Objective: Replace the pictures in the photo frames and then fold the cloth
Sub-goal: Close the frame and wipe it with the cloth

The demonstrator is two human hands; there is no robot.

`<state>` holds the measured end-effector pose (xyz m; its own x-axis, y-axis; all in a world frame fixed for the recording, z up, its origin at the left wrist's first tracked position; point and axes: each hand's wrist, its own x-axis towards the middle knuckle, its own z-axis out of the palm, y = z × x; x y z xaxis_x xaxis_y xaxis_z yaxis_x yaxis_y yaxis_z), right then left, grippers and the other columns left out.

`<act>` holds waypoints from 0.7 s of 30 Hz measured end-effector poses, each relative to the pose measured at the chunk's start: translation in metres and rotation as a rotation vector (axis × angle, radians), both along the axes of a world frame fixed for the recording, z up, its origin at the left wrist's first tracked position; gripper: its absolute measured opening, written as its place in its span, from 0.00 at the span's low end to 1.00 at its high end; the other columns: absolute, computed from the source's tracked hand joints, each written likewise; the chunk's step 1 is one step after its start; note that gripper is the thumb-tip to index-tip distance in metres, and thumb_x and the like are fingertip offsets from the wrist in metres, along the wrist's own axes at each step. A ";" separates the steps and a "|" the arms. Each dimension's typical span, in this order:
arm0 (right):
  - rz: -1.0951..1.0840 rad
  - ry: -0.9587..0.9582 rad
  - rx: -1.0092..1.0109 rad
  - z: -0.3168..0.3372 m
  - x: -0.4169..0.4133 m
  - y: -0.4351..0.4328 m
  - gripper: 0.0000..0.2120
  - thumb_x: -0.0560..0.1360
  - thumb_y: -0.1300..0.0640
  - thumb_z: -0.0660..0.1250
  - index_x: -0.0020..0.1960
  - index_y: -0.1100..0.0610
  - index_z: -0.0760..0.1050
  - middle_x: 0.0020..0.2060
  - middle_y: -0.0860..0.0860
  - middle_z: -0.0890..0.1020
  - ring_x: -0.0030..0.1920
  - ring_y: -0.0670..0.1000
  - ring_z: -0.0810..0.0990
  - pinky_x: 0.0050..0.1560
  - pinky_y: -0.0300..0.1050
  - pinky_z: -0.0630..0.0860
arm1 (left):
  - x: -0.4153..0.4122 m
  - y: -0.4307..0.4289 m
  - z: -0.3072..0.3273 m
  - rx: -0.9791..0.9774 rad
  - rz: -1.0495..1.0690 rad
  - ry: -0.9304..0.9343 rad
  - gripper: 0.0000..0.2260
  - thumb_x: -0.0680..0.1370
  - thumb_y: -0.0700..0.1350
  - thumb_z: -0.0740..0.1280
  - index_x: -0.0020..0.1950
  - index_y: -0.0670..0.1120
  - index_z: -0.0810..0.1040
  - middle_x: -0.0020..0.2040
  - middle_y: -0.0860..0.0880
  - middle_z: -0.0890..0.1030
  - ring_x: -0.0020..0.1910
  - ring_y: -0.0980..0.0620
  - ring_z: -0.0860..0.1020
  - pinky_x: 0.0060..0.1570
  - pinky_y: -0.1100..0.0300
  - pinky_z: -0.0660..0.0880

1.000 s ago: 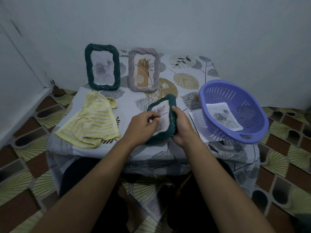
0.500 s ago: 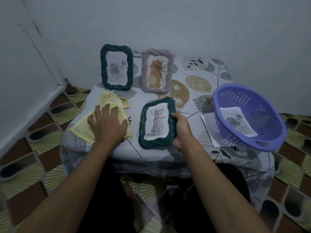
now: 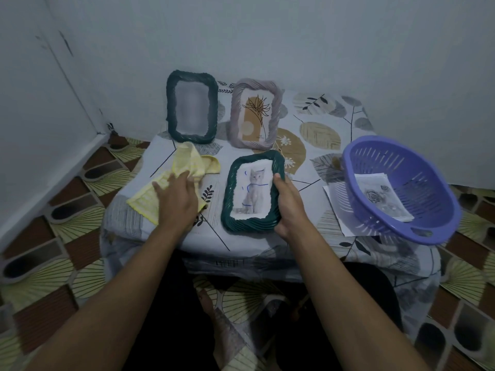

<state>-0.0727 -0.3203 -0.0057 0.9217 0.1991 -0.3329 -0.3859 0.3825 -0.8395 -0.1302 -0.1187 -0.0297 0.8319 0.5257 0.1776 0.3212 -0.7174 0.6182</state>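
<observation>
The green frame (image 3: pixel 242 223), near the worktop's (image 3: pixel 267 243) front edge, is gripped by the right hand (image 3: pixel 289 207); the cloth (image 3: pixel 187 162) is pressed under the spread left hand (image 3: pixel 176 202). The frame could be nudged off.

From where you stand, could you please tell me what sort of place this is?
Probably a corner of a home: a low table in a leaf-print cloth against plain walls, patterned floor tiles, and household things such as photo frames and a plastic basket.
</observation>
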 end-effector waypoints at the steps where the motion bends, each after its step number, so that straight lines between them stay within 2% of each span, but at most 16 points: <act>1: -0.009 0.001 0.007 0.000 0.000 0.001 0.13 0.84 0.54 0.58 0.65 0.54 0.76 0.58 0.57 0.84 0.59 0.61 0.82 0.62 0.64 0.76 | -0.003 -0.009 0.008 -0.081 -0.040 -0.046 0.18 0.86 0.46 0.51 0.70 0.39 0.72 0.65 0.35 0.76 0.68 0.34 0.70 0.74 0.39 0.55; 3: -0.017 -0.004 0.024 0.002 -0.002 0.003 0.11 0.84 0.54 0.58 0.61 0.51 0.77 0.58 0.57 0.84 0.59 0.61 0.82 0.62 0.64 0.76 | -0.010 -0.031 0.022 -0.189 -0.152 -0.062 0.19 0.86 0.48 0.52 0.73 0.42 0.70 0.68 0.35 0.75 0.70 0.34 0.69 0.70 0.45 0.64; 4: -0.018 -0.009 0.033 0.004 -0.004 0.004 0.11 0.85 0.54 0.57 0.60 0.50 0.77 0.58 0.57 0.84 0.59 0.61 0.82 0.62 0.63 0.77 | -0.013 -0.042 0.028 -0.226 -0.219 -0.048 0.20 0.86 0.50 0.52 0.76 0.44 0.68 0.72 0.37 0.71 0.74 0.36 0.65 0.71 0.49 0.63; 6: -0.019 -0.020 0.031 0.008 -0.006 0.004 0.10 0.85 0.53 0.56 0.58 0.49 0.76 0.56 0.56 0.84 0.58 0.59 0.82 0.60 0.59 0.78 | -0.018 -0.065 0.031 -0.253 -0.397 -0.030 0.22 0.86 0.52 0.52 0.78 0.48 0.64 0.79 0.43 0.62 0.79 0.43 0.56 0.75 0.55 0.55; 7: -0.027 -0.025 0.017 0.008 -0.007 0.004 0.11 0.85 0.52 0.56 0.58 0.50 0.76 0.56 0.56 0.84 0.58 0.59 0.82 0.59 0.58 0.79 | -0.018 -0.075 0.028 -0.205 -0.502 -0.013 0.23 0.86 0.55 0.50 0.79 0.50 0.61 0.80 0.46 0.59 0.80 0.46 0.53 0.76 0.55 0.50; 9: -0.040 -0.048 -0.035 0.009 -0.011 0.005 0.14 0.85 0.48 0.56 0.63 0.53 0.76 0.59 0.56 0.83 0.60 0.57 0.81 0.64 0.59 0.77 | -0.017 -0.089 0.017 0.011 -0.646 0.051 0.28 0.83 0.61 0.42 0.81 0.51 0.52 0.82 0.50 0.51 0.81 0.50 0.46 0.78 0.53 0.41; 11: -0.035 -0.079 -0.060 0.007 -0.017 0.003 0.18 0.84 0.45 0.56 0.66 0.54 0.76 0.60 0.54 0.83 0.61 0.55 0.81 0.66 0.57 0.75 | -0.012 -0.092 0.008 0.197 -0.610 0.103 0.32 0.79 0.64 0.34 0.81 0.54 0.44 0.82 0.54 0.44 0.80 0.51 0.41 0.78 0.48 0.38; 12: -0.023 -0.089 -0.064 0.007 -0.020 0.002 0.18 0.85 0.46 0.55 0.65 0.54 0.76 0.58 0.53 0.84 0.60 0.52 0.82 0.64 0.54 0.77 | -0.007 -0.091 0.007 0.231 -0.554 0.108 0.33 0.77 0.64 0.32 0.81 0.55 0.42 0.82 0.55 0.42 0.80 0.51 0.40 0.77 0.45 0.38; 14: 0.010 -0.136 -0.091 0.007 -0.025 0.001 0.17 0.86 0.49 0.53 0.64 0.53 0.76 0.57 0.49 0.84 0.58 0.48 0.83 0.60 0.47 0.78 | 0.003 -0.087 0.011 0.202 -0.450 0.106 0.32 0.76 0.65 0.31 0.80 0.58 0.39 0.81 0.57 0.39 0.80 0.51 0.39 0.77 0.42 0.38; 17: 0.008 -0.209 -0.154 0.010 -0.028 0.000 0.17 0.85 0.48 0.54 0.67 0.52 0.75 0.62 0.49 0.81 0.63 0.48 0.80 0.67 0.50 0.74 | 0.015 -0.082 0.020 0.127 -0.397 0.102 0.33 0.76 0.65 0.31 0.80 0.57 0.37 0.81 0.57 0.38 0.80 0.49 0.37 0.77 0.42 0.38; 19: -0.020 -0.241 -0.179 0.015 -0.025 -0.002 0.15 0.86 0.51 0.53 0.62 0.52 0.77 0.58 0.50 0.83 0.59 0.49 0.81 0.64 0.48 0.76 | 0.013 -0.088 0.022 0.072 -0.467 0.071 0.32 0.76 0.65 0.32 0.79 0.56 0.35 0.81 0.56 0.38 0.80 0.51 0.37 0.77 0.45 0.39; 21: -0.033 -0.250 -0.190 0.023 -0.021 -0.007 0.17 0.86 0.52 0.52 0.62 0.57 0.77 0.55 0.53 0.84 0.57 0.53 0.82 0.60 0.49 0.78 | 0.002 -0.097 0.020 0.036 -0.600 0.018 0.29 0.77 0.63 0.33 0.77 0.57 0.34 0.81 0.56 0.38 0.79 0.54 0.37 0.78 0.49 0.39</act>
<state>-0.0934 -0.3270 0.0173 0.9845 0.1238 -0.1239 -0.1489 0.2181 -0.9645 -0.1280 -0.2162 -0.0096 0.9845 -0.0428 0.1699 -0.1362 -0.7969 0.5885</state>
